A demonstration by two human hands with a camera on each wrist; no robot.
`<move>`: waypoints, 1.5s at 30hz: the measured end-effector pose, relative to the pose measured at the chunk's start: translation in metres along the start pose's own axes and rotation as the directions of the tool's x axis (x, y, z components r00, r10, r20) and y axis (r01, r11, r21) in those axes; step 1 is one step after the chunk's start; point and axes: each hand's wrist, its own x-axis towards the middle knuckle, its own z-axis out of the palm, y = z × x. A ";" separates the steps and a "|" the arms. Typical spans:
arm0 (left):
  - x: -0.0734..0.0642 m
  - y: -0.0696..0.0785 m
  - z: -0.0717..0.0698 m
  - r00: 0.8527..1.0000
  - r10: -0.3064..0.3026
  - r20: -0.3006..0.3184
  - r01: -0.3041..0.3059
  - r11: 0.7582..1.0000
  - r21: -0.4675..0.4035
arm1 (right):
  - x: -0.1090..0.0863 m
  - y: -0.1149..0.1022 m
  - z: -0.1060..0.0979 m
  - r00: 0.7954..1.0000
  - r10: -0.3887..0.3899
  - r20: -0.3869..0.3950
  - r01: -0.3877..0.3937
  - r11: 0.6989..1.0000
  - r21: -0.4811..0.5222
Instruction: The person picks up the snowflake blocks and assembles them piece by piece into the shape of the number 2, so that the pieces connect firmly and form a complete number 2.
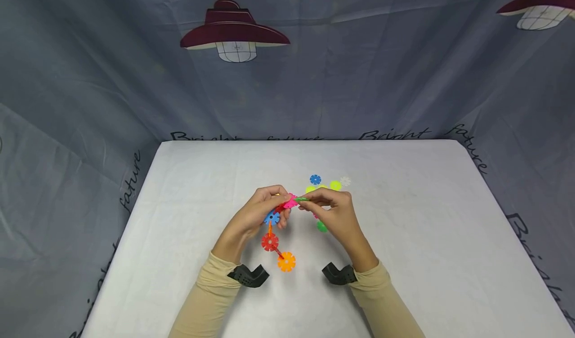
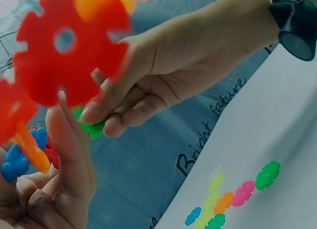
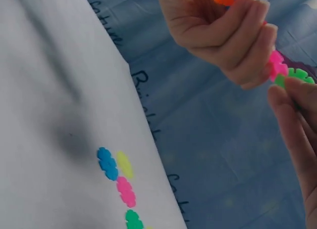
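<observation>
My left hand [image 1: 262, 207] grips a chain of notched plastic snowflake discs. From it hang a blue disc [image 1: 271, 217], a red disc [image 1: 270, 241] and, lowest, an orange disc [image 1: 286, 262]. At the chain's upper end a pink disc [image 1: 291, 201] sticks out past the left fingers. My right hand [image 1: 334, 210] pinches a green disc [image 3: 300, 74] between thumb and fingers, its edge against the pink disc. Whether their slots interlock I cannot tell. Part of the chain is hidden behind the left fingers.
Loose discs lie on the white table [image 1: 413, 218] beyond and under the right hand, among them a blue one [image 1: 315, 179], a yellow one [image 1: 335, 184], a white one [image 1: 345, 181] and a green one [image 1: 322, 226]. A grey printed curtain [image 1: 314, 88] hangs behind the table.
</observation>
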 end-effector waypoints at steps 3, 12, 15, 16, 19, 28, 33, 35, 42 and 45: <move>0.001 -0.002 0.001 1.000 0.028 0.003 -0.028 0.999 0.015 | 0.001 -0.001 -0.002 0.999 -0.050 0.009 0.050 0.998 -0.030; 0.002 -0.004 0.002 0.999 0.052 -0.006 -0.052 0.998 0.023 | 0.001 0.001 0.000 0.999 -0.049 0.000 0.049 0.998 -0.048; 0.002 -0.004 0.002 1.000 0.031 -0.005 -0.031 0.999 0.021 | 0.000 0.002 0.000 1.000 -0.023 0.001 0.023 0.999 -0.027; 0.002 -0.004 0.002 1.000 0.020 -0.007 -0.020 1.000 0.017 | 0.000 0.001 0.000 1.000 -0.011 0.003 0.011 1.000 -0.019; 0.002 -0.003 0.003 1.000 -0.020 -0.006 0.020 1.000 -0.014 | 0.000 0.001 0.000 0.999 0.033 0.000 -0.033 0.999 0.004; 0.000 0.001 0.003 0.999 -0.048 -0.010 0.047 0.994 -0.101 | 0.000 -0.002 0.003 0.987 0.156 -0.038 -0.150 0.980 0.128; 0.000 0.002 0.003 0.999 -0.042 -0.007 0.041 0.994 -0.106 | -0.001 -0.003 0.002 0.988 0.152 -0.042 -0.144 0.980 0.140; 0.000 0.002 0.003 0.999 -0.040 -0.004 0.039 0.994 -0.106 | -0.001 -0.003 0.001 0.990 0.136 -0.036 -0.130 0.983 0.127; -0.001 0.003 0.004 0.999 -0.043 -0.009 0.043 0.996 -0.072 | 0.000 0.000 -0.004 1.000 0.028 -0.006 -0.028 0.999 0.032; 0.000 0.003 0.004 0.999 -0.047 -0.013 0.046 0.997 -0.067 | 0.000 0.001 -0.005 1.000 0.009 0.005 -0.009 1.000 0.029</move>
